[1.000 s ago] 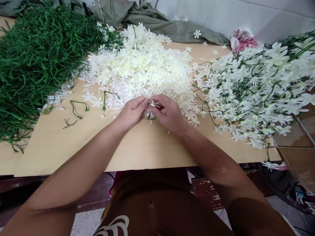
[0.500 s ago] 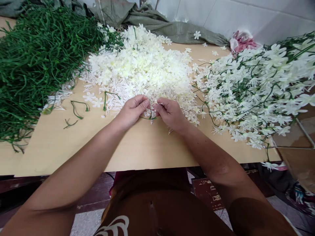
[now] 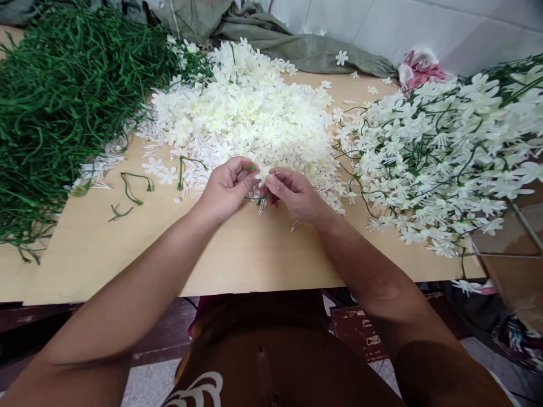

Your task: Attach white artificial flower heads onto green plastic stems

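Pinching left hand [image 3: 225, 189]: closed on thin green plastic stem [image 3: 248, 168] — hold steady
Right hand [image 3: 296, 193]: closed on white star-shaped flower [image 3: 262, 173] — press gently

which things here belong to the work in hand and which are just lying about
Likely in the work:
green stem in the left hand
white flower in the right hand
green stem heap
white flower pile
flowered stems at right

Seemingly lying about:
grey cloth
pink-and-white bundle

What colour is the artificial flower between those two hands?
Creamy white; the artificial flower shows best in the head view.
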A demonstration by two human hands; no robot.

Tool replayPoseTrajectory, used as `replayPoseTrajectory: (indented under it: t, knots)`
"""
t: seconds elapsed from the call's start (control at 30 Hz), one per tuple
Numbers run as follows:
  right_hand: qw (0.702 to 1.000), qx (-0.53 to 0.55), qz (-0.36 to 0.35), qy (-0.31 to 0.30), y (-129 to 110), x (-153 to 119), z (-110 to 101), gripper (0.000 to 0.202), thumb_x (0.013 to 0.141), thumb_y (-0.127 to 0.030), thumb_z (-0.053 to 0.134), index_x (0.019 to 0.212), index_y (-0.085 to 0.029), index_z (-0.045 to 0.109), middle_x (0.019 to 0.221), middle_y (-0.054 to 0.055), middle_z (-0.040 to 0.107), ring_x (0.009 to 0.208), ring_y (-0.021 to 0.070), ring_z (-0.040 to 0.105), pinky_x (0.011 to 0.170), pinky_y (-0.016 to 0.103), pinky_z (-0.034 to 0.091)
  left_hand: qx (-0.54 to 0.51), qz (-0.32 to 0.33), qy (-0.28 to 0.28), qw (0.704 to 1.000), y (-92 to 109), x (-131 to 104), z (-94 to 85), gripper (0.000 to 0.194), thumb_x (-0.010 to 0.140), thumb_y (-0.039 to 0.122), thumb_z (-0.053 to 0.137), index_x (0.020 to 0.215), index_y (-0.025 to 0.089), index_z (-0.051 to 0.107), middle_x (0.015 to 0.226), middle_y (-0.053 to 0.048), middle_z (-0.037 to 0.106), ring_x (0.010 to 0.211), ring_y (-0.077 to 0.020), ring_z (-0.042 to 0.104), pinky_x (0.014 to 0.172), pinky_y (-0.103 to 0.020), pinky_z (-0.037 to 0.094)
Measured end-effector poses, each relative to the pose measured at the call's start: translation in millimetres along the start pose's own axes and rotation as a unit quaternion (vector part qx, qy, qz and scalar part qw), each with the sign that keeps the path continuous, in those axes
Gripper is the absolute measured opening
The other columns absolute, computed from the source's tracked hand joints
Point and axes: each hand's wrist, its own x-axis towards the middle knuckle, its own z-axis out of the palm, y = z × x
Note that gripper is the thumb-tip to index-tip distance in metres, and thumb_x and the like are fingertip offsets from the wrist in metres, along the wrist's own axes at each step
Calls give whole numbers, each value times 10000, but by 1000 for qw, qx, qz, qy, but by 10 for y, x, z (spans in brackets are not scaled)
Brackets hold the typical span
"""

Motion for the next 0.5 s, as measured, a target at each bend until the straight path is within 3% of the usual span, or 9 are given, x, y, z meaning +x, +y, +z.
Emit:
replayPoseTrajectory:
  t: [0.17, 0.37, 0.5]
  knots:
    - [1000, 4, 19, -14, -9, -10, -16, 476, 776, -617, 672, 863, -173, 525, 699, -29, 566, 569, 59, 562, 528, 195, 493, -28, -31, -25, 999, 35, -1, -21, 479, 620, 558, 798, 798, 202, 531, 588, 40, 523, 567, -118, 514, 547, -241, 396]
    - [999, -37, -25, -23, 44, 6, -22, 456, 832, -619, 607, 720, -197, 476, 578, -62, 475, 505, 45, 460, 478, 191, 398, -12, -46, -49, 998, 105, -22, -27, 465, 610, 551, 803, 775, 203, 541, 532, 57, 444, 544, -120, 477, 513, -246, 354]
    - [998, -60, -19, -16, 24, 0, -17, 494, 846, -662, 545, 689, -199, 476, 560, -58, 451, 504, 55, 423, 475, 208, 363, 0, -46, -57, 997, 93, -18, -28, 466, 615, 557, 795, 772, 193, 551, 554, 54, 464, 509, -91, 416, 490, -235, 311]
